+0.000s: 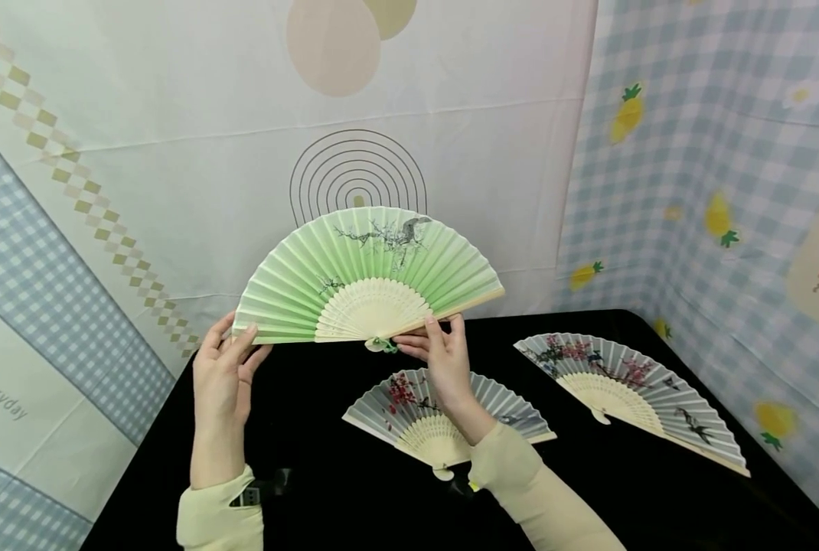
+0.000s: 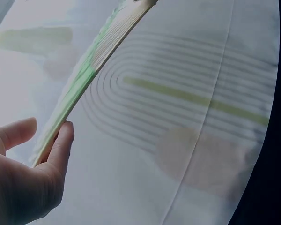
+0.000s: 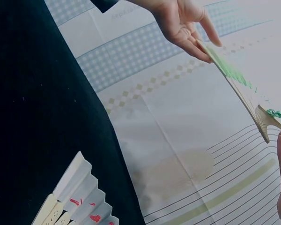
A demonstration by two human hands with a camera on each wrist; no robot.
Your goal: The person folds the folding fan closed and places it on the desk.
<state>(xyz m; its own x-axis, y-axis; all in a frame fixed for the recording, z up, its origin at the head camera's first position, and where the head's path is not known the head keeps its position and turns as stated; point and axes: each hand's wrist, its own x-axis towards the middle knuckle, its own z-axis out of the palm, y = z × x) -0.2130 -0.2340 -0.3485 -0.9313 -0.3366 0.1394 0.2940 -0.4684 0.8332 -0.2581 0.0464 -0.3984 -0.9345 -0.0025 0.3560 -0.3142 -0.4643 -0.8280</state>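
Note:
A green folding fan (image 1: 285,279), spread wide and printed with dark branches, is held up above the black table. My left hand (image 1: 222,383) grips its left end, thumb in front and fingers behind. Near the pivot, my right hand (image 1: 447,367) pinches the lower right edge between thumb and fingers. A green cord (image 3: 277,114) hangs at the pivot, close to the right thumb. In the left wrist view the fan (image 2: 86,77) appears almost edge-on, rising from the left hand (image 2: 33,173). Behind the right forearm lies a grey-white fan (image 1: 375,409) with red blossoms, partly covered.
Another open fan (image 1: 630,383), with pink flowers and dark birds, lies at the right of the black table (image 1: 313,436). A pale printed cloth (image 1: 175,191) hangs behind, and a blue checked cloth with pineapples (image 1: 657,191) hangs on the right.

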